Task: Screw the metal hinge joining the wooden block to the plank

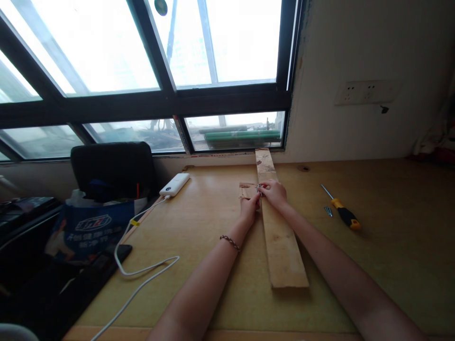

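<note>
A long wooden board (pixel 280 246) lies on the table, running from near the window toward me. Against its left side is a short wooden piece (pixel 246 191). My right hand (pixel 274 192) rests on the board with its fingers pinched on a small shiny metal piece (pixel 259 188), whose exact kind is too small to make out. From the left, my left hand (pixel 250 208) meets it at the joint between the two pieces of wood. Its fingers are closed, and what they hold is hidden.
A yellow and black screwdriver (pixel 343 210) lies to the right beside several screws (pixel 328 211). On the left are a white power bank (pixel 175 184) with a white cable (pixel 147 273), a blue bag (pixel 88 232) and a black chair (pixel 112 163). The window (pixel 227 102) stands behind the table (pixel 199 208).
</note>
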Demonstrator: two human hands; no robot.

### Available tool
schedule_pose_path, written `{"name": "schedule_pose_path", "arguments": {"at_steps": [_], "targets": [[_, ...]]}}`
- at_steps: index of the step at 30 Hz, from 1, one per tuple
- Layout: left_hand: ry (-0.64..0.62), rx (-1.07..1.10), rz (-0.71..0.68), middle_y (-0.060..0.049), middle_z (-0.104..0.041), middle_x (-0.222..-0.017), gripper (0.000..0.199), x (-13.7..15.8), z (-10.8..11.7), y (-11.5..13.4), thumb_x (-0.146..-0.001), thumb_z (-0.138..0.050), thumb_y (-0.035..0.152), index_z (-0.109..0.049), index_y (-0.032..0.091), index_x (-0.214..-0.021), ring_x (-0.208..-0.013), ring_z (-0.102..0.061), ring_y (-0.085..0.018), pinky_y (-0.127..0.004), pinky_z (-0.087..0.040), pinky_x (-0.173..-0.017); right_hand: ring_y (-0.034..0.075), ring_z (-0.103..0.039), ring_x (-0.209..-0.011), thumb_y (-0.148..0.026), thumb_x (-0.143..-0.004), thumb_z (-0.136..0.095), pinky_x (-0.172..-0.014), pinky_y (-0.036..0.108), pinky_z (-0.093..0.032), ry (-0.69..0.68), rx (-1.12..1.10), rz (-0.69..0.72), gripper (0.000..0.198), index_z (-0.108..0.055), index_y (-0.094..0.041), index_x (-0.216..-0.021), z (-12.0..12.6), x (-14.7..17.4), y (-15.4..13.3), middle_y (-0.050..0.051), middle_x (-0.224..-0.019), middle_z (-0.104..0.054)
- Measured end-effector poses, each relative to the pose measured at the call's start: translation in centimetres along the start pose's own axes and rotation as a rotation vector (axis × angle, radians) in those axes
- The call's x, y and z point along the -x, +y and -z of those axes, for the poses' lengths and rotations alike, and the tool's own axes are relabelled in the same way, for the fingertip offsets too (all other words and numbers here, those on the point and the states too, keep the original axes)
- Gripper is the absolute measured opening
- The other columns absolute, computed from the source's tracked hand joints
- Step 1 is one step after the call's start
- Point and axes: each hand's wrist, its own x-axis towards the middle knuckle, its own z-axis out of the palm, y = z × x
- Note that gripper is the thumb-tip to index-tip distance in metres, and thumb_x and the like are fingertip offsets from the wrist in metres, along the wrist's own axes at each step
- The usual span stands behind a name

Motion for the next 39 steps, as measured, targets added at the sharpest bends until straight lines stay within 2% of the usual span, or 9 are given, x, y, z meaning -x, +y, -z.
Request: {"name": "schedule_pose_path", "arguments": {"at_steps": [5,9,12,15,19,22,27,32,39], "targets": [[-0.007,-0.023,-0.017,0.005,-0.043,-0.044,0.028,0.1,0.1,-0.1,-0.055,-0.070,0.032,-0.050,0.014,-0.058,-0.037,-0.035,-0.005,-0.019,-0.023,-0.037,0.013,-0.057,-0.064,-0.031,-0.070,-0.059,-0.061,0.023,-0.042,0.057,-0.177,0.006,0.024,-0.067,-0.021,-0.090,0.4,-0.1,0.4,0.002,-0.079,-0.067],[-0.039,0.004,-0.019,0.006,-0.042,-0.043,0.030,0.1,0.1,-0.1,-0.055,-0.070,0.033,-0.047,0.015,-0.056,-0.036,-0.033,-0.004,-0.019,-0.021,-0.036,0.014,-0.058,-0.062,-0.034,-0.072,-0.054,-0.060,0.025,-0.044,0.167,-0.284,-0.006,0.027,-0.067,-0.015,-0.086,3.6,0.2,2.3,0.006,-0.077,-0.067],[-0.041,0.014,0.000,0.006,-0.041,-0.042,0.031,0.0,0.1,-0.1,-0.054,-0.070,0.033,-0.044,0.016,-0.053,-0.035,-0.032,-0.004,-0.019,-0.020,-0.036,0.016,-0.059,-0.063,-0.034,-0.073,-0.052,-0.061,0.026,-0.044,0.237,-0.134,0.001,0.025,-0.068,-0.016,-0.080,7.4,1.2,5.5,0.006,-0.075,-0.068],[-0.046,0.017,-0.006,0.006,-0.041,-0.042,0.031,0.0,0.1,-0.1,-0.055,-0.070,0.034,-0.044,0.016,-0.054,-0.035,-0.031,-0.004,-0.019,-0.020,-0.036,0.017,-0.060,-0.064,-0.031,-0.074,-0.050,-0.062,0.026,-0.043,0.264,0.116,-0.067,0.024,-0.068,-0.017,-0.080,10.8,2.8,9.3,0.007,-0.075,-0.068],[-0.041,0.004,-0.012,0.005,-0.042,-0.043,0.032,-0.1,0.2,-0.2,-0.055,-0.070,0.034,-0.045,0.015,-0.054,-0.037,-0.033,-0.004,-0.018,-0.021,-0.037,0.021,-0.062,-0.073,-0.023,-0.073,-0.051,-0.062,0.027,-0.042,0.139,0.411,-0.257,0.020,-0.070,-0.018,-0.079,13.1,4.2,12.3,0.009,-0.075,-0.068],[-0.046,0.007,-0.012,0.005,-0.043,-0.044,0.032,-0.2,0.3,-0.3,-0.055,-0.070,0.035,-0.045,0.015,-0.054,-0.037,-0.034,-0.004,-0.018,-0.021,-0.037,0.022,-0.063,-0.075,-0.019,-0.071,-0.052,-0.060,0.027,-0.042,0.018,0.524,-0.359,0.020,-0.070,-0.018,-0.078,13.7,4.4,12.4,0.011,-0.075,-0.068],[-0.059,0.010,-0.011,0.006,-0.042,-0.044,0.032,-0.2,0.3,-0.3,-0.055,-0.070,0.036,-0.045,0.015,-0.054,-0.037,-0.033,-0.003,-0.018,-0.021,-0.036,0.025,-0.064,-0.075,-0.015,-0.071,-0.052,-0.057,0.029,-0.044,-0.068,0.640,-0.491,0.020,-0.069,-0.017,-0.079,14.2,4.4,11.7,0.014,-0.079,-0.067],[-0.059,0.021,-0.018,0.006,-0.042,-0.043,0.033,-0.3,0.4,-0.5,-0.055,-0.069,0.036,-0.044,0.015,-0.053,-0.036,-0.033,-0.003,-0.018,-0.021,-0.036,0.029,-0.064,-0.079,-0.013,-0.071,-0.052,-0.059,0.032,-0.047,-0.167,0.700,-0.499,0.021,-0.068,-0.014,-0.085,13.7,4.7,11.4,0.018,-0.084,-0.066],[-0.035,0.018,-0.005,0.006,-0.041,-0.043,0.033,-0.1,0.1,-0.2,-0.053,-0.071,0.034,-0.044,0.016,-0.051,-0.036,-0.033,-0.004,-0.019,-0.021,-0.036,0.031,-0.064,-0.082,-0.011,-0.075,-0.049,-0.063,0.035,-0.049,-0.205,0.737,-0.519,0.023,-0.067,-0.009,-0.090,12.8,4.7,11.5,0.022,-0.087,-0.064]]}}
